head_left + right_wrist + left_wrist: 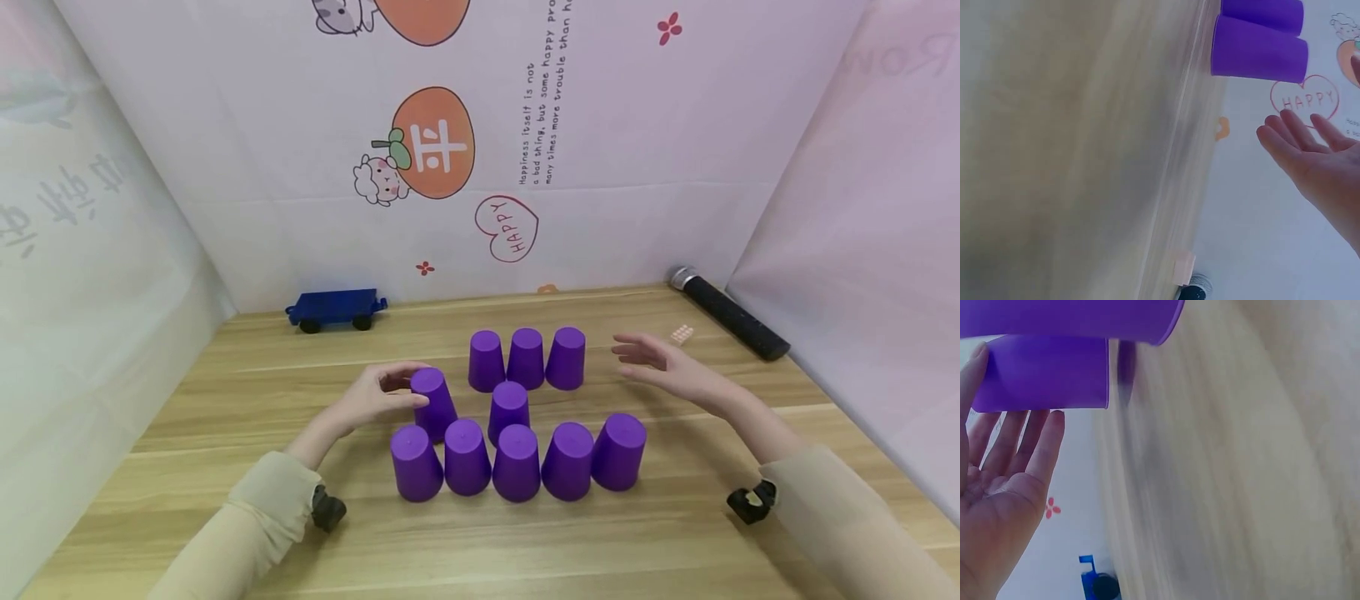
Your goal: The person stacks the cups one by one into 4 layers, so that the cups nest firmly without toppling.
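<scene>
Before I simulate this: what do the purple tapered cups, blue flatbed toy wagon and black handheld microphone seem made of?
Purple tapered cups: likely plastic, satin-matte; smooth, even-coloured walls, thin rims.
Blue flatbed toy wagon: probably hard plastic, low sheen; uniform colour, crisp edges.
Black handheld microphone: silvery-grey head looks like metal, from its sheen; dark body could be plastic or painted metal.

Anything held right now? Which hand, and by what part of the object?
Left hand grips an upside-down purple cup by its side wall, near the closed top. Right hand holds nothing.

Left wrist view: nearer purple cup (pixel 1072 317) cut by top edge, blue cart (pixel 1089 586) by bottom.
</scene>
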The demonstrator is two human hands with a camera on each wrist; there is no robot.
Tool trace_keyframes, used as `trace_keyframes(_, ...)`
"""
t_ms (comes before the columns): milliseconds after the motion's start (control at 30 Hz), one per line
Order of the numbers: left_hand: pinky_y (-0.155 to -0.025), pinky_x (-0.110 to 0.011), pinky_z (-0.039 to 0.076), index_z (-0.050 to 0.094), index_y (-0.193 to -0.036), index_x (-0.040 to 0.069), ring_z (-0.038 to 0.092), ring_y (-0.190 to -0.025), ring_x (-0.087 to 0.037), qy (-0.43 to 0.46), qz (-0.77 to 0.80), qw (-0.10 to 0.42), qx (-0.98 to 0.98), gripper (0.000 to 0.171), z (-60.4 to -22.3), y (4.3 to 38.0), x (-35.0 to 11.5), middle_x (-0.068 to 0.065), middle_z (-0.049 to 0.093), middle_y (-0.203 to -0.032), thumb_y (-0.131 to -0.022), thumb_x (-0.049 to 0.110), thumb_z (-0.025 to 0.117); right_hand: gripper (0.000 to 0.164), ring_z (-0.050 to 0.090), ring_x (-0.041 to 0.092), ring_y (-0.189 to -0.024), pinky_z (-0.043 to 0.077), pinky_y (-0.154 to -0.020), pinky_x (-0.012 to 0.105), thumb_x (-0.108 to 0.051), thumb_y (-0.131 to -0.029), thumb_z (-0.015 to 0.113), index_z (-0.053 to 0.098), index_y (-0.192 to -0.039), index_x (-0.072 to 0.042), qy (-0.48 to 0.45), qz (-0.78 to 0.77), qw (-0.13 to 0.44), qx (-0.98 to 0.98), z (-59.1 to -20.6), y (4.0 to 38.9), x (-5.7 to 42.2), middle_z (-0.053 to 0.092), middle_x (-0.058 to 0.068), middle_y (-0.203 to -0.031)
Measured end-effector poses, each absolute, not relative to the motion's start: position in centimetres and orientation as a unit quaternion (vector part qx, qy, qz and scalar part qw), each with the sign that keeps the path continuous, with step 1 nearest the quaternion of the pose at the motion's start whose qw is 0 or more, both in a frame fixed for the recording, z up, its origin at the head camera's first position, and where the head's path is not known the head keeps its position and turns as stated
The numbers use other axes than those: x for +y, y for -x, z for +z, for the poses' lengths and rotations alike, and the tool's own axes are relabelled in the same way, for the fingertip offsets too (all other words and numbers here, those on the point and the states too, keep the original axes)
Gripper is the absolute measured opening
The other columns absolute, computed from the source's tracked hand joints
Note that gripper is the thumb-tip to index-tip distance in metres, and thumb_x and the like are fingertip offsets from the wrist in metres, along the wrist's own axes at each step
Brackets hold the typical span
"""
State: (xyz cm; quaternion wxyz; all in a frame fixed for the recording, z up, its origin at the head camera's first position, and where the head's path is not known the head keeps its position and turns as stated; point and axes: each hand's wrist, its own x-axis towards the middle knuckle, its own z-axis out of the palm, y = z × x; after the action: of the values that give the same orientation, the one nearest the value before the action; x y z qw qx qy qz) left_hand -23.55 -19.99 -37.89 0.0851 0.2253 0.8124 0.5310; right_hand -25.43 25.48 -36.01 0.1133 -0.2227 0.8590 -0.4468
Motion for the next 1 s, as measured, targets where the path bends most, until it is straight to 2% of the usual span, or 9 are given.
trace_keyframes(133,-0.088,-0.021,0.052,0.057,-0.126,0.004,0.061,-0.109,-0.025,-0.203,0.534,0.07,0.818,0.048,-37.9,23.9,-20.6,-0.016,0.064,-0.118,-0.083,0.018,0.072,0.061,0.037,0.043,-0.132,0.04,-0.104,0.051,-0.027,-0.097,0.051,0.025,-0.146,-0.003,0.223,-0.434,0.113,0.865,-35.6,23.9,25.9,0.035,0.026,-0.146)
trace_keyframes(200,-0.088,-0.021,0.052,0.056,-0.127,0.005,0.06,-0.111,-0.027,-0.187,0.538,0.069,0.819,0.048,-38.0,24.1,-20.8,-0.016,0.063,-0.119,-0.084,0.019,0.071,0.06,0.037,0.042,-0.132,0.043,-0.104,0.042,-0.028,-0.098,0.05,0.025,-0.146,-0.005,0.221,-0.429,0.114,0.868,-35.4,23.1,26.1,0.036,0.024,-0.146)
trace_keyframes(300,-0.09,-0.026,0.053,0.055,-0.128,0.005,0.058,-0.114,-0.03,-0.165,0.55,0.068,0.816,0.049,-38.2,24.5,-21.0,-0.017,0.061,-0.122,-0.084,0.021,0.071,0.056,0.039,0.038,-0.132,0.045,-0.099,0.023,-0.029,-0.099,0.048,0.027,-0.146,-0.007,0.218,-0.436,0.116,0.866,-35.1,22.0,26.5,0.039,0.021,-0.145)
trace_keyframes(400,-0.094,-0.034,0.052,0.054,-0.129,0.007,0.056,-0.117,-0.032,-0.145,0.556,0.061,0.816,0.052,-38.4,24.8,-21.0,-0.016,0.06,-0.125,-0.083,0.024,0.072,0.05,0.046,0.024,-0.128,0.042,-0.092,0.011,-0.028,-0.1,0.045,0.031,-0.144,-0.007,0.218,-0.444,0.11,0.862,-34.9,20.8,26.8,0.043,0.02,-0.143)
trace_keyframes(533,-0.099,-0.04,0.049,0.053,-0.13,0.01,0.054,-0.121,-0.03,-0.121,0.545,0.033,0.829,0.056,-38.6,25.3,-20.9,-0.013,0.059,-0.129,-0.082,0.03,0.073,0.046,0.05,-0.003,-0.118,0.042,-0.091,0.011,-0.027,-0.101,0.041,0.035,-0.142,-0.007,0.212,-0.442,0.106,0.865,-34.9,19.3,27.2,0.046,0.02,-0.14)
trace_keyframes(600,-0.099,-0.041,0.048,0.054,-0.13,0.011,0.054,-0.121,-0.03,-0.107,0.543,0.016,0.833,0.057,-38.7,25.7,-20.7,-0.012,0.058,-0.129,-0.081,0.032,0.074,0.046,0.047,-0.011,-0.115,0.042,-0.091,0.011,-0.026,-0.102,0.041,0.034,-0.142,-0.005,0.209,-0.442,0.11,0.865,-34.9,18.5,27.4,0.045,0.02,-0.141)
trace_keyframes(700,-0.098,-0.041,0.05,0.055,-0.129,0.01,0.055,-0.12,-0.03,-0.093,0.542,-0.002,0.835,0.057,-38.9,26.2,-20.2,-0.013,0.059,-0.128,-0.08,0.032,0.075,0.049,0.045,-0.014,-0.115,0.043,-0.093,0.012,-0.019,-0.099,0.046,0.031,-0.144,-0.005,0.219,-0.463,0.125,0.85,-35.0,17.4,27.6,0.041,0.023,-0.143)
trace_keyframes(833,-0.096,-0.041,0.051,0.056,-0.128,0.007,0.057,-0.118,-0.032,-0.094,0.545,-0.011,0.833,0.055,-39.1,26.6,-19.5,-0.016,0.061,-0.125,-0.08,0.027,0.075,0.057,0.046,-0.011,-0.118,0.046,-0.094,0.015,-0.008,-0.093,0.055,0.029,-0.144,-0.002,0.246,-0.496,0.14,0.821,-35.1,16.3,27.3,0.037,0.029,-0.143)
trace_keyframes(1000,-0.096,-0.041,0.051,0.056,-0.127,0.005,0.056,-0.117,-0.035,-0.104,0.551,-0.017,0.828,0.053,-39.4,26.8,-18.9,-0.019,0.06,-0.124,-0.081,0.023,0.075,0.058,0.048,-0.009,-0.118,0.045,-0.095,0.014,-0.005,-0.091,0.058,0.031,-0.141,0.002,0.262,-0.515,0.149,0.802,-35.4,15.5,26.1,0.039,0.032,-0.14)
